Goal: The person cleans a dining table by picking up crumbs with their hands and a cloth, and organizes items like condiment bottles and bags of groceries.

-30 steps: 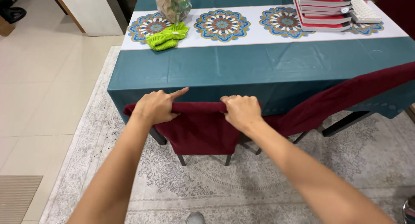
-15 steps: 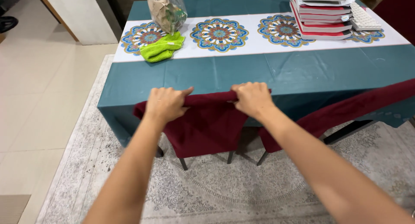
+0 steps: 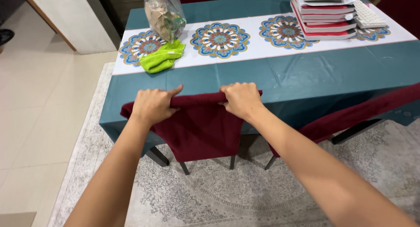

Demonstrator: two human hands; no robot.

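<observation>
Your left hand (image 3: 151, 105) is clamped on the top edge of the dark red covered chair (image 3: 197, 130), forefinger stretched along the rail. The chair stands tucked against the near edge of the counter (image 3: 245, 73), which wears a teal cloth, with its legs on the pale patterned rug (image 3: 227, 192). The cover looks soft and loose, so it may well slide or bunch under your grip; squeeze through the fabric to the stiff rail beneath. A dining chair of this kind is probably moderately heavy and rigid, so both top corners of the back are the sound places to hold. Your right hand (image 3: 239, 100) is closed on the same top edge, apart from the left hand. A second red-covered chair (image 3: 363, 113) stands to the right. Farther back on the counter lie a folded green cloth (image 3: 162, 58), a clear bag (image 3: 165, 12) and a stack of books (image 3: 326, 12).
</observation>
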